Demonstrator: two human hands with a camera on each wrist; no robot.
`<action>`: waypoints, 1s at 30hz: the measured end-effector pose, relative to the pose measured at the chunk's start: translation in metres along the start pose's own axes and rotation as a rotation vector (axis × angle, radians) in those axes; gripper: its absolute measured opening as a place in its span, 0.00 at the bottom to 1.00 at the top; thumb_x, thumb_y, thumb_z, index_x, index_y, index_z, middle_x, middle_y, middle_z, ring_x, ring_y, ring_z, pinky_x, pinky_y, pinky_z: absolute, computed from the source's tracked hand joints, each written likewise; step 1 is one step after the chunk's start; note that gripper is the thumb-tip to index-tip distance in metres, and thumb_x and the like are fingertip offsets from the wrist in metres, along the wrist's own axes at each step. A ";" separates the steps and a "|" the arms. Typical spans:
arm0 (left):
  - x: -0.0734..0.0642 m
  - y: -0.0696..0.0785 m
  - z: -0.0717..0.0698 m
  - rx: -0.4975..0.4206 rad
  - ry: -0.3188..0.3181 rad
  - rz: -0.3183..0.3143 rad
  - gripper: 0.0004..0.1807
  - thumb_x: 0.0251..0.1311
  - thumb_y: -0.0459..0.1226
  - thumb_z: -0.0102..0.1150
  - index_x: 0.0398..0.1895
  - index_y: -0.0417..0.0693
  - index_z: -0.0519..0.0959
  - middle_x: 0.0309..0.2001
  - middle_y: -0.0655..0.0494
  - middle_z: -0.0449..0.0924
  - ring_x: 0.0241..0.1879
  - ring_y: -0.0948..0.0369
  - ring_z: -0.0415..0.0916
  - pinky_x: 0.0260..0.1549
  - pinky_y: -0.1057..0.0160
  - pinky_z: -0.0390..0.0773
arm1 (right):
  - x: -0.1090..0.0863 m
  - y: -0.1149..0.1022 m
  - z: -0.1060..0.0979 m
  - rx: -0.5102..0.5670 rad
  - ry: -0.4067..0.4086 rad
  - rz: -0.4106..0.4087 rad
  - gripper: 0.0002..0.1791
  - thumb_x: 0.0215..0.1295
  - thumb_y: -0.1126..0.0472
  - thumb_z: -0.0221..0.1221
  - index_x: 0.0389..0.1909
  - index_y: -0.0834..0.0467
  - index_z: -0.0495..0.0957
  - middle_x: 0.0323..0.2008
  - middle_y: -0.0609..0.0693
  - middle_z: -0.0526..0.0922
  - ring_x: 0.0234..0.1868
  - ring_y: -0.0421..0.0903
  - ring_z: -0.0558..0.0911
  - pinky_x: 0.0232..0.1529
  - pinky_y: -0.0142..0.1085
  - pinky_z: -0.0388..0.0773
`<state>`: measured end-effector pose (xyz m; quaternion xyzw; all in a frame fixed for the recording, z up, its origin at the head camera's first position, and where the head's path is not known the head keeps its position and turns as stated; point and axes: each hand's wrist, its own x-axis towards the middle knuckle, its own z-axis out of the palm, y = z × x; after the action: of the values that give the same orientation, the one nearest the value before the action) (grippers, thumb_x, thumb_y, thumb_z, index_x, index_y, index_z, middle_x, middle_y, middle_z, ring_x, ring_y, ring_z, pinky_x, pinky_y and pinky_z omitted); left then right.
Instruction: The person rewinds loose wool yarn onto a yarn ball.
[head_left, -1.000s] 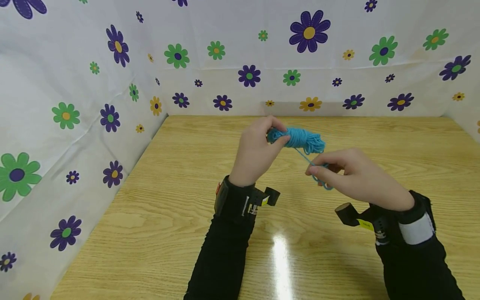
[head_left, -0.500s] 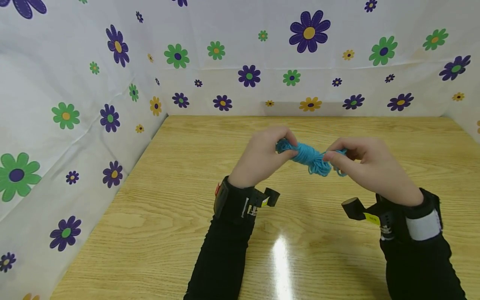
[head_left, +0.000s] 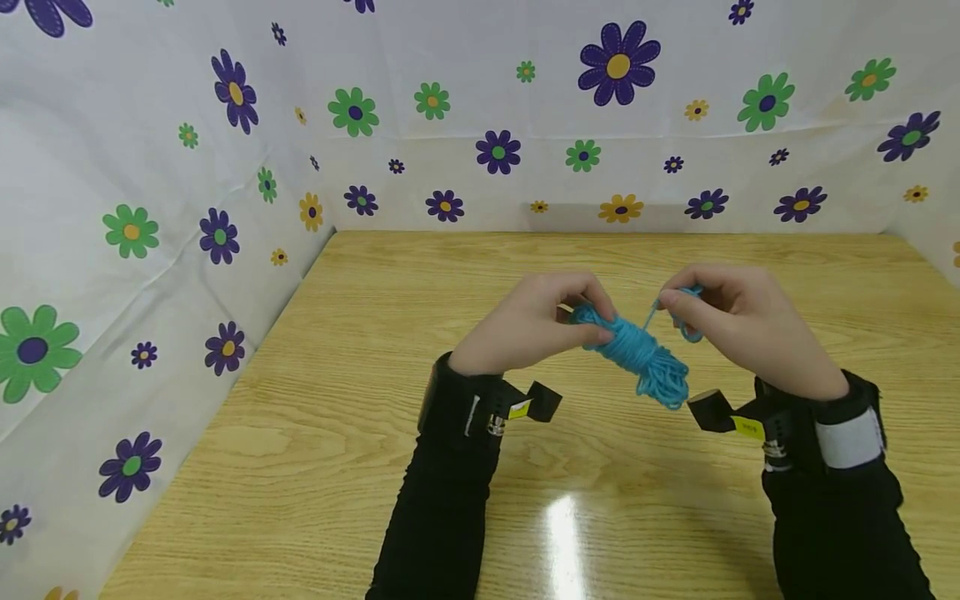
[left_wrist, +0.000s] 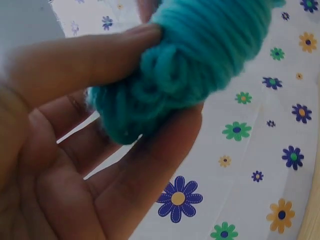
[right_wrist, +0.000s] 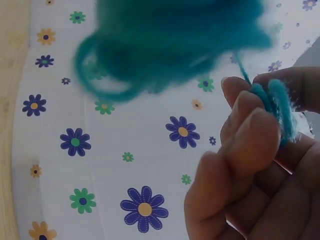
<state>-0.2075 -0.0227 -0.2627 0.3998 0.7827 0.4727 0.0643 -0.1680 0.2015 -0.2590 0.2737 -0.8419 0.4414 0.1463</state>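
A small blue yarn skein, wrapped round its middle with loops at its ends, is held above the table. My left hand pinches its left end between thumb and fingers; in the left wrist view the thumb lies across the loops of the yarn skein. A short strand runs up from the wraps to my right hand, which pinches it at the fingertips. Some slack yarn is looped among the right fingers. In the right wrist view the skein is close and blurred.
A wooden table lies under both hands, with a bright light reflection near its front. White cloth printed with purple, green and yellow flowers hangs behind and along the left. Each wrist wears a black camera mount.
The skein has come down and right in my left hand, its right end tilting lower. My right hand has risen and moved right, carrying the strand from below the skein to above it.
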 end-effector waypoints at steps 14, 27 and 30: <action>-0.007 0.003 -0.008 -0.271 0.123 0.102 0.04 0.59 0.28 0.56 0.36 0.35 0.73 0.38 0.47 0.74 0.37 0.56 0.73 0.35 0.63 0.75 | 0.008 0.018 0.006 0.195 -0.132 -0.043 0.08 0.66 0.73 0.49 0.41 0.69 0.76 0.33 0.46 0.80 0.30 0.42 0.76 0.31 0.26 0.76; -0.006 0.006 -0.007 -0.317 0.356 0.054 0.05 0.58 0.27 0.56 0.37 0.35 0.73 0.38 0.45 0.75 0.36 0.54 0.74 0.33 0.64 0.73 | 0.016 0.013 0.022 0.056 -0.315 0.121 0.12 0.71 0.63 0.46 0.41 0.65 0.76 0.27 0.53 0.78 0.25 0.46 0.77 0.37 0.46 0.75; -0.005 0.006 -0.007 -0.324 0.389 0.045 0.05 0.59 0.27 0.56 0.37 0.35 0.72 0.38 0.45 0.75 0.37 0.54 0.74 0.34 0.64 0.73 | 0.018 0.012 0.024 0.106 -0.338 0.071 0.10 0.70 0.67 0.46 0.43 0.66 0.75 0.29 0.55 0.79 0.22 0.46 0.77 0.30 0.39 0.78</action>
<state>-0.2039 -0.0293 -0.2554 0.3031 0.6854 0.6611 -0.0346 -0.1896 0.1815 -0.2723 0.3215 -0.8391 0.4379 -0.0278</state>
